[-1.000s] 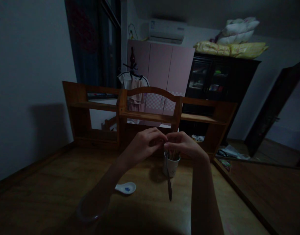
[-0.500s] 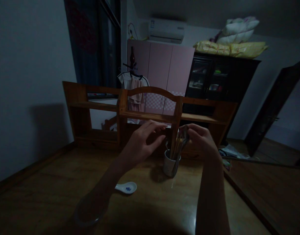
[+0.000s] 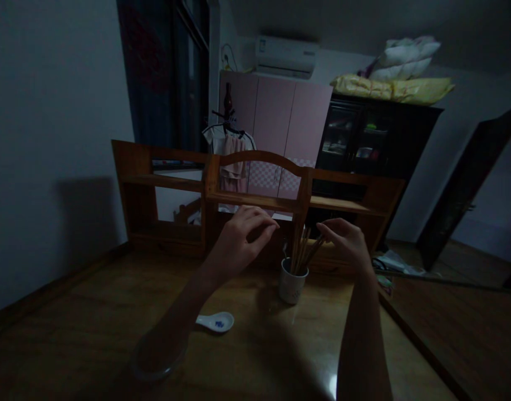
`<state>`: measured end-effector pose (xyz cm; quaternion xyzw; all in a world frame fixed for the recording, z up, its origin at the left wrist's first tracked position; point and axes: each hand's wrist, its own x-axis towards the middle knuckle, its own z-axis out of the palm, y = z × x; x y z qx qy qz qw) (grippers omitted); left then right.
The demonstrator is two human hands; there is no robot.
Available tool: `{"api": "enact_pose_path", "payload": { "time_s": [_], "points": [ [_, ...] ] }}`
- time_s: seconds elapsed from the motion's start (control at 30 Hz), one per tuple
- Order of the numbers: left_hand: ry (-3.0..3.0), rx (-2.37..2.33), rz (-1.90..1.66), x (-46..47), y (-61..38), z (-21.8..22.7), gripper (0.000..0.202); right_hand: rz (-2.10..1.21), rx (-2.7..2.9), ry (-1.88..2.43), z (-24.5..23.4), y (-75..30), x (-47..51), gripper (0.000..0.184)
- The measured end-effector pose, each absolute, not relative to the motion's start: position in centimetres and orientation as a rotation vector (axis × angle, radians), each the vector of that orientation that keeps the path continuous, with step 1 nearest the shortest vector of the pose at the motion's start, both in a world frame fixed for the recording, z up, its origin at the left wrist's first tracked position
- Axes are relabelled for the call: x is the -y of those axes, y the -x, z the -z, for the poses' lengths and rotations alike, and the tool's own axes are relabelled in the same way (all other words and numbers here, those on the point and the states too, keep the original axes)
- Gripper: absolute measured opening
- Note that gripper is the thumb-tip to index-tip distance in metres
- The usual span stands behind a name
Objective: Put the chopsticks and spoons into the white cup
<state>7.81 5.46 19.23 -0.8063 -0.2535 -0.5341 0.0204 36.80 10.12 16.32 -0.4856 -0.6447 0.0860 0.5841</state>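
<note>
A white cup (image 3: 293, 284) stands on the wooden table (image 3: 92, 334) and holds several wooden chopsticks (image 3: 302, 250) that lean to the right. My right hand (image 3: 346, 240) hovers just right of the chopstick tops, fingers loosely curled and apart, holding nothing. My left hand (image 3: 241, 239) floats left of the cup with fingers spread, empty. A bangle (image 3: 157, 356) circles my left wrist.
A white ceramic spoon (image 3: 216, 321) with a blue mark lies on the table left of the cup. A wooden shelf unit (image 3: 255, 195) stands along the table's back edge. The table's right edge runs diagonally past my right arm. The room is dim.
One second ago both hands met over the cup with a dark utensil hanging down. The right hand then set utensils into the cup and let go; both hands have drawn apart.
</note>
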Motion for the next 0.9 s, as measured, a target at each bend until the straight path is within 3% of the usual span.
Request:
{"api": "enact_pose_path", "payload": {
  "time_s": [0.3, 0.9],
  "points": [
    [2.522, 0.812, 1.667, -5.3, -7.8, -19.3, 0.013, -0.260, 1.702, 1.254, -14.5, -35.8, -12.3, 0.040],
    [2.646, 0.802, 1.554, -5.7, -7.9, -18.9, 0.014, -0.934, 2.044, 1.343, -13.1, -36.8, -12.2, 0.034]
  ]
}}
